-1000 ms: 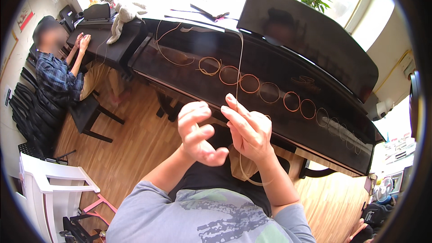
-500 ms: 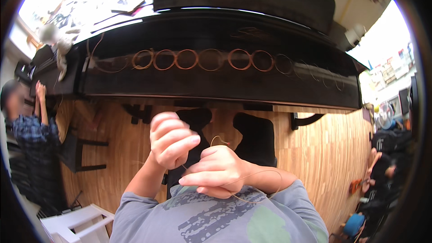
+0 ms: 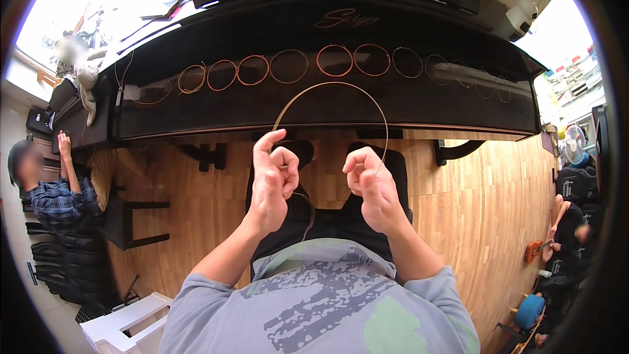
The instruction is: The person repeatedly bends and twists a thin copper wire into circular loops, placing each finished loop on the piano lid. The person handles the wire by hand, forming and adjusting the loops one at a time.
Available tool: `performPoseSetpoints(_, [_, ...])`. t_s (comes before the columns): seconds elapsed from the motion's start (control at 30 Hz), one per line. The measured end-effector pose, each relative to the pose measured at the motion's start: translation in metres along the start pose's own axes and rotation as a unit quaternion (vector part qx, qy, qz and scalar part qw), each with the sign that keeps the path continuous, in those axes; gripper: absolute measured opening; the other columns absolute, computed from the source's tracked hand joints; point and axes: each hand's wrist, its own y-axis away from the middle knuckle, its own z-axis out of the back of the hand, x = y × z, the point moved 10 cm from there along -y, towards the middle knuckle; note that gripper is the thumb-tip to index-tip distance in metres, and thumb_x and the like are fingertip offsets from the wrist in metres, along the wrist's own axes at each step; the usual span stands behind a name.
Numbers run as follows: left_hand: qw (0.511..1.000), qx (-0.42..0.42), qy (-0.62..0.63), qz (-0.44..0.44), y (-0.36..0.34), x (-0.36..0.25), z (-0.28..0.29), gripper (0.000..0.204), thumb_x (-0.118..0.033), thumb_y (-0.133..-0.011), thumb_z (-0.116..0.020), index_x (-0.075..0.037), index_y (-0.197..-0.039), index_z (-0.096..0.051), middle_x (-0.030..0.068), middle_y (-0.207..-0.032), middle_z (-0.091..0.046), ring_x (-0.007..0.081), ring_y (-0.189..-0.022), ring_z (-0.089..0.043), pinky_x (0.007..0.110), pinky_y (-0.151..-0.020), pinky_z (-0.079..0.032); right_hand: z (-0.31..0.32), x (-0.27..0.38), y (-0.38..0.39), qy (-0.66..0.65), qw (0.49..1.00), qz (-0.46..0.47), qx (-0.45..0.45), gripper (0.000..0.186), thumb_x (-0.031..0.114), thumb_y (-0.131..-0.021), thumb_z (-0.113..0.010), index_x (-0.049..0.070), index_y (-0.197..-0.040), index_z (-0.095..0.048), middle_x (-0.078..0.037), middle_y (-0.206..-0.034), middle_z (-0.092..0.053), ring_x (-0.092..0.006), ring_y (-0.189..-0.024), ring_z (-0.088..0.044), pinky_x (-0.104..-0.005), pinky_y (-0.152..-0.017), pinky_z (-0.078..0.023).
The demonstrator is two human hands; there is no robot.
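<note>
Between my two hands a thin gold-coloured wire string [image 3: 337, 83] bows up in an arch in front of the piano. My left hand [image 3: 270, 180] is closed on one side of it, the index finger bent upward along the wire. A loose tail of string curls down below this hand over my lap. My right hand [image 3: 372, 190] pinches the other side, fingers curled in and thumb toward me. Beyond my hands, a row of coiled strings lies on the closed lid of a black piano [image 3: 216, 111]; some coils are copper-coloured [image 3: 335, 46], others thin and pale [image 3: 407, 48].
A loose uncoiled string [image 3: 154, 102] lies at the lid's left end. At the far left sits a person in a checked shirt [image 3: 56, 196], beside a black stool [image 3: 134, 223]. White furniture [image 3: 124, 324] stands at lower left. An orange ukulele [image 3: 534, 251] is at the right.
My hands were close together near my chest, with the string in a small loop. Now they are apart and further forward, and the string spreads in a wide arch between them.
</note>
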Motion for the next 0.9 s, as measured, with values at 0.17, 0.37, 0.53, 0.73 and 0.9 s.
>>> performPoseSetpoints(0.17, [0.986,-0.078,0.098,-0.112,-0.005,-0.022,0.036,0.027,-0.037,-0.102,-0.036,-0.015,-0.117,-0.037,0.0023,-0.079,-0.042,0.0056,-0.047,-0.030,0.018,-0.039,-0.022,0.007,0.003,0.007,-0.112,0.990,0.065,-0.054,0.060,0.065,-0.094,-0.026,0.007,-0.087,-0.038,0.003,-0.062,-0.029,-0.0065,-0.054,-0.024,-0.0241,-0.051,-0.021])
performPoseSetpoints(0.37, [0.982,-0.127,0.032,-0.133,-0.019,-0.037,0.064,0.010,-0.011,-0.100,-0.042,-0.011,-0.108,-0.048,-0.0021,-0.075,-0.042,0.0022,-0.047,-0.027,0.017,-0.037,-0.021,0.013,0.039,0.034,-0.014,0.957,0.273,-0.103,0.012,0.014,-0.096,-0.052,0.003,-0.097,-0.050,-0.004,-0.062,-0.046,-0.0108,-0.050,-0.039,-0.0264,-0.046,-0.031])
performPoseSetpoints(0.53, [0.955,-0.047,-0.276,-0.101,-0.016,-0.038,0.017,0.021,0.001,-0.091,-0.055,-0.001,-0.110,-0.063,0.0013,-0.077,-0.053,0.0076,-0.066,-0.047,0.021,-0.058,-0.039,-0.030,0.055,0.019,0.278,0.915,0.292,0.001,0.015,0.005,-0.079,-0.070,0.006,-0.092,-0.063,-0.005,-0.065,-0.058,-0.0211,-0.054,-0.057,-0.0313,-0.048,-0.043])
performPoseSetpoints(0.73, [0.973,0.149,-0.168,-0.058,0.011,-0.011,-0.028,0.052,0.000,-0.081,-0.054,-0.002,-0.133,-0.052,0.0071,-0.090,-0.048,0.0132,-0.073,-0.049,0.025,-0.062,-0.042,-0.035,0.028,0.003,0.428,0.880,0.203,0.012,0.011,0.012,-0.080,-0.068,0.010,-0.090,-0.065,-0.004,-0.068,-0.054,-0.0216,-0.059,-0.057,-0.0327,-0.052,-0.046])
performPoseSetpoints(0.9, [0.979,0.111,-0.172,0.021,0.010,0.021,-0.013,0.032,-0.010,-0.094,-0.054,0.002,-0.123,-0.056,0.0008,-0.083,-0.052,0.0071,-0.070,-0.047,0.021,-0.063,-0.039,-0.039,0.026,0.001,0.463,0.864,0.190,0.049,0.009,0.010,-0.074,-0.070,0.008,-0.082,-0.065,-0.004,-0.066,-0.056,-0.0213,-0.058,-0.056,-0.0326,-0.051,-0.046])
